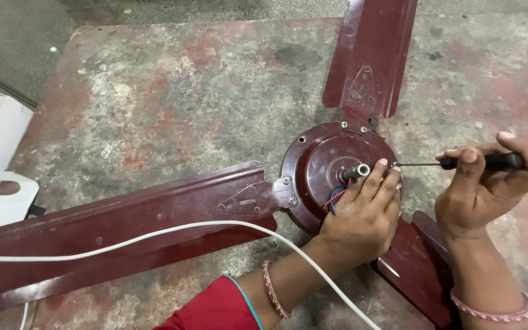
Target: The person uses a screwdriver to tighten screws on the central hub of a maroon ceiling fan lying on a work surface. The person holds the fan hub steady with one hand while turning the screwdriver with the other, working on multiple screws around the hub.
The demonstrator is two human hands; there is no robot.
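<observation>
Lying flat on the worn, red-stained concrete floor is a maroon ceiling fan, one blade stretching left, another blade running toward the top edge, a third half hidden under the arms. A white cable curves across the left blade. The left hand rests on the round motor housing, fingers spread beside the stub shaft and coloured wires. The right hand pinches a black-handled screwdriver, its long axis horizontal, tip pointing left at the housing rim.
</observation>
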